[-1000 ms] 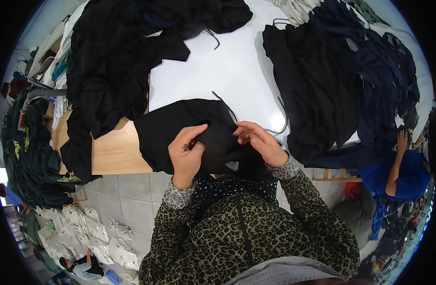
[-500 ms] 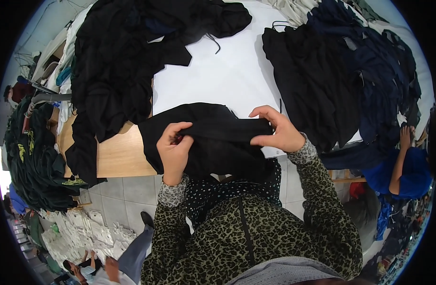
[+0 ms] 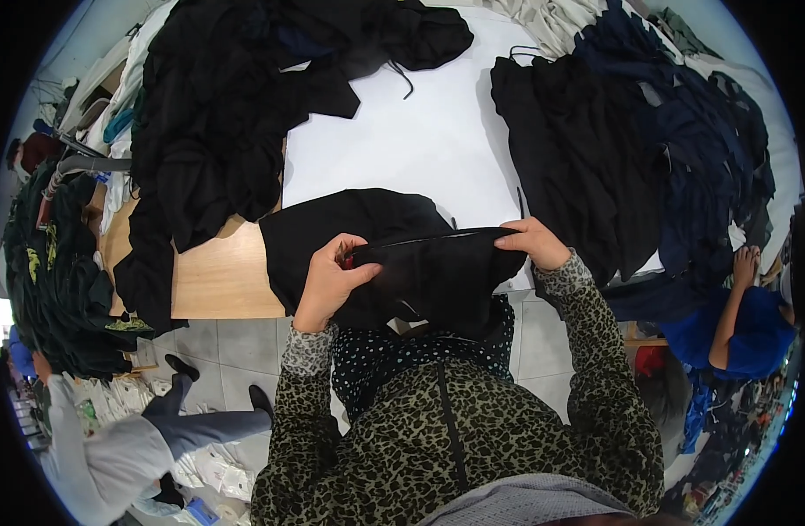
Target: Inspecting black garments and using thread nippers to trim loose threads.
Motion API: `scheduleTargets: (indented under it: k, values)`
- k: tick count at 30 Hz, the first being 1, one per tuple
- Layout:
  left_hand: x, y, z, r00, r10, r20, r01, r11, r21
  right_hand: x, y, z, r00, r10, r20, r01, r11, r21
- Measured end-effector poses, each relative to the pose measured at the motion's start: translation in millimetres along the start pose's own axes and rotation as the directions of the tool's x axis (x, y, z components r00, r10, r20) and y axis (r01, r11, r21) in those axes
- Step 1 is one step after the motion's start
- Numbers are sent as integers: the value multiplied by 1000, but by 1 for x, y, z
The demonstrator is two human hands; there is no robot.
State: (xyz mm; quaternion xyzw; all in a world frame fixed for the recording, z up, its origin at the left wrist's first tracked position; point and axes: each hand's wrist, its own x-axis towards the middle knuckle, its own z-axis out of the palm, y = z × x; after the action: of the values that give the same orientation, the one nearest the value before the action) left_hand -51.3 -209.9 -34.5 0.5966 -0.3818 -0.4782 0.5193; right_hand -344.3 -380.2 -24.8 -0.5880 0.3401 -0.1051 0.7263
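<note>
black garment (image 3: 420,272) stretched between left hand (image 3: 331,282), right hand (image 3: 532,243).

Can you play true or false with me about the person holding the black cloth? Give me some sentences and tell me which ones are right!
1. Both hands hold the black garment. True: the left hand and the right hand each grip its top edge.
2. The garment is bright red. False: it is black.
3. The sleeves have a leopard-like pattern. True.
4. The white table top has a pile of dark clothes on the right side. True.
5. The left hand is resting flat on the wooden surface. False: it is closed on the garment.
</note>
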Motion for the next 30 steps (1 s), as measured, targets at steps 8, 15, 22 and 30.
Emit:
scheduleTargets:
  k: [8, 15, 22, 30]
  values:
    - [-2, -8, 4, 1000, -1, -26, 1, 1000, -4, 9, 15, 7, 998, 52, -30, -48, 994, 103]
    - [-4, 24, 16, 949, 307, -73, -260, 891, 373, 16, -10, 59, 832, -551, -68, 342, 605, -719]
    - [-11, 32, 52, 974, 225, -20, -213, 943, 256, 20, -48, 102, 704, -710, -18, 530, 542, -652]
    - [-16, 52, 31, 979, 75, -189, -97, 989, -108, 42, 30, 72, 925, -375, 62, 359, 808, -467]
